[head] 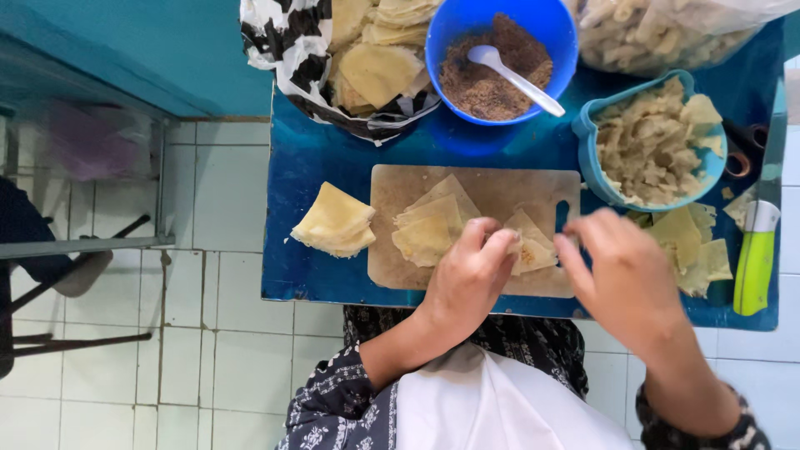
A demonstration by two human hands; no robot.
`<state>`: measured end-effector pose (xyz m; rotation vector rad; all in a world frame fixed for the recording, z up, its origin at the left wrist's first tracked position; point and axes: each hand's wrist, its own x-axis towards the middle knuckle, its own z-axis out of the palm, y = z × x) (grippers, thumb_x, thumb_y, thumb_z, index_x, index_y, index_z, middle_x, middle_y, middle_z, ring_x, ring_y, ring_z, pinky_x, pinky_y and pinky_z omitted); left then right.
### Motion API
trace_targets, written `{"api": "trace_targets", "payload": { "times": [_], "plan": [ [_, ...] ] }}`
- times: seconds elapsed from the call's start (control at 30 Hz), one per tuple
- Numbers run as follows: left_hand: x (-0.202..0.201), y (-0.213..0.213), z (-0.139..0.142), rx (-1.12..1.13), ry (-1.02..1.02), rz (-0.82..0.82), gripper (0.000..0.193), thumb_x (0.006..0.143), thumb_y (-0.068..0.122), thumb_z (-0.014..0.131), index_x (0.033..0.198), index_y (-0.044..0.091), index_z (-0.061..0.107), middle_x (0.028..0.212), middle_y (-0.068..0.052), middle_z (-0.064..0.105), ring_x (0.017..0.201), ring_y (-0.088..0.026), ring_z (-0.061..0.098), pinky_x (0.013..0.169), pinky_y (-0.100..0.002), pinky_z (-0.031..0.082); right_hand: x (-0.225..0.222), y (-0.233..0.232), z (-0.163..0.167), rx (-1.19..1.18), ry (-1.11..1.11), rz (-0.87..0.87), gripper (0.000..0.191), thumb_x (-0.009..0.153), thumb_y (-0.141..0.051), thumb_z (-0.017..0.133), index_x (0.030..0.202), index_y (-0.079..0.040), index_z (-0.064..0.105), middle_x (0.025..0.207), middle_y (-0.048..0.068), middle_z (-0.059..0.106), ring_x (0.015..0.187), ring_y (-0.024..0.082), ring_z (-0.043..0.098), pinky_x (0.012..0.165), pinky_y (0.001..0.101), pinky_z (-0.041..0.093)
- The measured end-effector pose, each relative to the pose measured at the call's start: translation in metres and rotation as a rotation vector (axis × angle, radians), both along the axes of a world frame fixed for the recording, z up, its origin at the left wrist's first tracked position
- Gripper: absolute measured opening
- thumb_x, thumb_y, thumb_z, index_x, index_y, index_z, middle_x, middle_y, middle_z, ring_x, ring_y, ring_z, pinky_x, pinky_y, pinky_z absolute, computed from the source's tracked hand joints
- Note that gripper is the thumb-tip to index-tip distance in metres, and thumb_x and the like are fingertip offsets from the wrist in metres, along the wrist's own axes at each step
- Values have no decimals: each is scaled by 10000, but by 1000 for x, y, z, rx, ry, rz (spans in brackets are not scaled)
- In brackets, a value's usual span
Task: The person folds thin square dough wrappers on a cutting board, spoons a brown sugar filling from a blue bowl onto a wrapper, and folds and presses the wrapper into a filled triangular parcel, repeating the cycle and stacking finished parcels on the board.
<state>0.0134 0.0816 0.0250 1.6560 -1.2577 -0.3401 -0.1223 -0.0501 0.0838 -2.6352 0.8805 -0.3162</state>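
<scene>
A blue table (317,167) fills the upper middle of the view over a white tiled floor (225,367), and on its near edge lies a pale, worn cutting board (500,187). At the back of the table stands a black-and-white bag (287,42) stuffed with thin yellowish pastry sheets, beside it a round blue bowl (450,42) of brown crumbly filling with a white spoon (512,79) resting in it, and to the right a smaller teal bowl (592,158) heaped with pale torn dough scraps. A stack of folded pastry triangles (335,221) sits on the table just left of the board, and a knife with a lime-green handle (755,271) lies near the right edge. On the board, the left hand (467,279) has its fingers curled down, pinching a small folded pastry piece (533,250) beside a few loose pastry wedges (429,229). The right hand (629,279) hovers just right of that piece, fingers spread and loosely bent, and whether its fingertips touch the pastry cannot be told
</scene>
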Motion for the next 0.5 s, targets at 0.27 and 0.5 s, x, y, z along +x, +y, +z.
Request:
{"api": "trace_targets", "payload": {
  "times": [0.27, 0.5],
  "plan": [
    [2, -1, -2, 27, -4, -28, 109, 957, 14, 687, 1061, 13, 652, 1103, -157, 619, 926, -368, 670, 785, -437, 552, -17, -3, -45, 185, -75, -30, 119, 855, -114, 741, 865, -32, 655, 850, 108, 590, 822, 312, 608, 709, 407, 474],
    [3, -1, -1, 21, -20, -40, 137, 929, 9, 692, 1060, 18, 654, 1104, -154, 617, 971, -359, 669, 816, -434, 555, -15, 4, -33, 538, -169, -113, 126, 920, -30, 654, 1019, -35, 730, 893, 52, 691, 725, 136, 639, 625, 272, 482]
  ]
}}
